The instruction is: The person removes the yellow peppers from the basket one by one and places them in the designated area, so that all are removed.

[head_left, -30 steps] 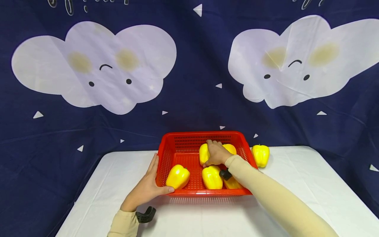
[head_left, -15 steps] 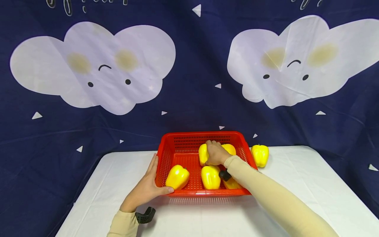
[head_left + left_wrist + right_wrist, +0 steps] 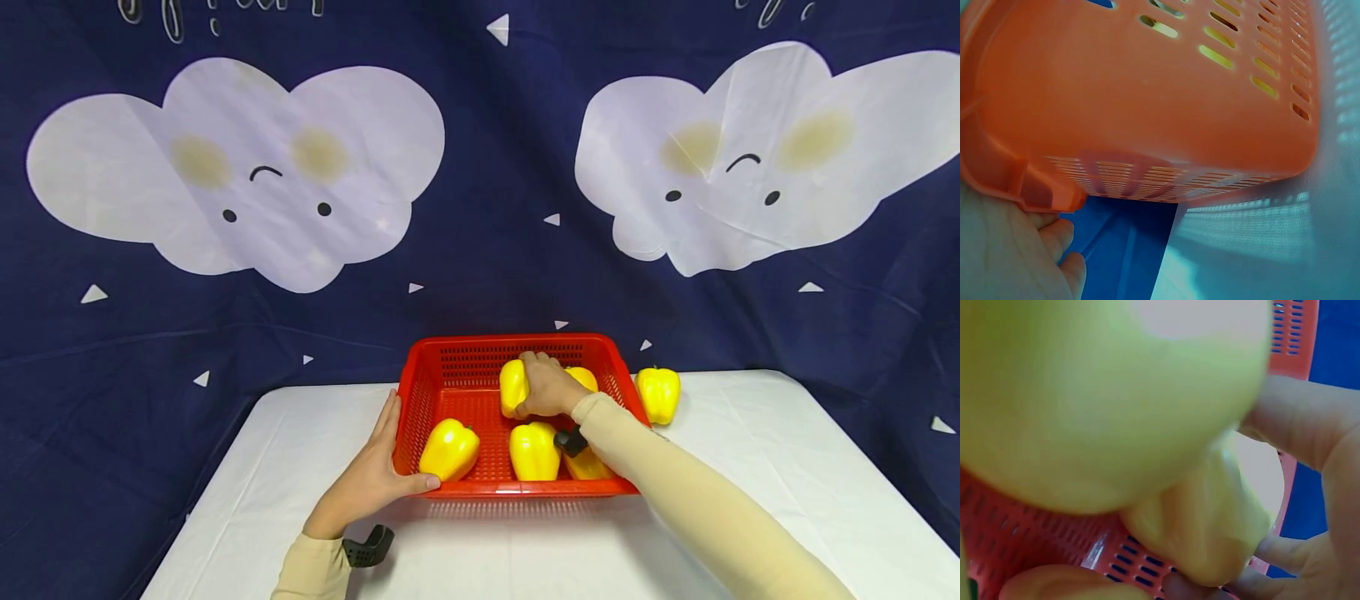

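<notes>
My right hand (image 3: 551,385) grips a yellow bell pepper (image 3: 513,389) in the back part of a red plastic basket (image 3: 461,400). In the right wrist view, the fingers curl round that pepper (image 3: 1204,519), partly hidden behind a nearer, larger-looking one (image 3: 1104,406). My left hand (image 3: 373,471) rests against the basket's front left corner, thumb along the front rim and straight fingers along the left side. The left wrist view has its fingers (image 3: 1054,240) at the rim. Other bell peppers lie in the basket: one at front left (image 3: 450,450), one at front centre (image 3: 535,452).
Partly behind the right hand and forearm are a back right pepper (image 3: 582,378) and a front right one (image 3: 587,465). Outside the basket, one bell pepper (image 3: 658,395) stands to the right on the white tablecloth (image 3: 750,450). A dark blue cloth (image 3: 495,250) with clouds hangs behind.
My right hand has shifted the gripped bell pepper slightly up and to the left in the head view. The left hand and the basket have stayed in place.
</notes>
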`<state>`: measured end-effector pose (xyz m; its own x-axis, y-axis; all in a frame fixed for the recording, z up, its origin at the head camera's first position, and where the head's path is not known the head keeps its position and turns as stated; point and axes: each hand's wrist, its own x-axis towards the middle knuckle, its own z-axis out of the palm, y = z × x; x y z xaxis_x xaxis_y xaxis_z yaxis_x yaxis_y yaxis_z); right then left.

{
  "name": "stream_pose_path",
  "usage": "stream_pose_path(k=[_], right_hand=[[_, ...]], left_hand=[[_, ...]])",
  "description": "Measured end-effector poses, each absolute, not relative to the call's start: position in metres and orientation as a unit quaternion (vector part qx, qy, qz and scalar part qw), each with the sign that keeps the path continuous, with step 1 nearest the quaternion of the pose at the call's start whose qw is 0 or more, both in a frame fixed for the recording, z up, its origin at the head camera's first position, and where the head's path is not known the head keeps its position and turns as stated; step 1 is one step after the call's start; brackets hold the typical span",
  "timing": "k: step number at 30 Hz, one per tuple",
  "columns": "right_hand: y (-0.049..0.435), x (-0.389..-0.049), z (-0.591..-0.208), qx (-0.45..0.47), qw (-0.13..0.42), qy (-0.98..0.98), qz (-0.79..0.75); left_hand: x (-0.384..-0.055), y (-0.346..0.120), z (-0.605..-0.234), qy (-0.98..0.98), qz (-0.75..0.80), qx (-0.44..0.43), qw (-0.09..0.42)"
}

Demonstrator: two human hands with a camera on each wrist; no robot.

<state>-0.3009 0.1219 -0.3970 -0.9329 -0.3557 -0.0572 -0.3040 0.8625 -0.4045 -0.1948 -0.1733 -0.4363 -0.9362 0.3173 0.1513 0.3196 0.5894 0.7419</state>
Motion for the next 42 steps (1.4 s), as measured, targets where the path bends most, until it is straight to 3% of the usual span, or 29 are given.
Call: stream_pose_path(k=[42], right_hand=[[0.163,-0.279,-0.364,-0.226,-0.009,0.93,-0.289]], left_hand=[[-0.194,-0.173,-0.435,-0.893,-0.415,-0.175,-0.003]])
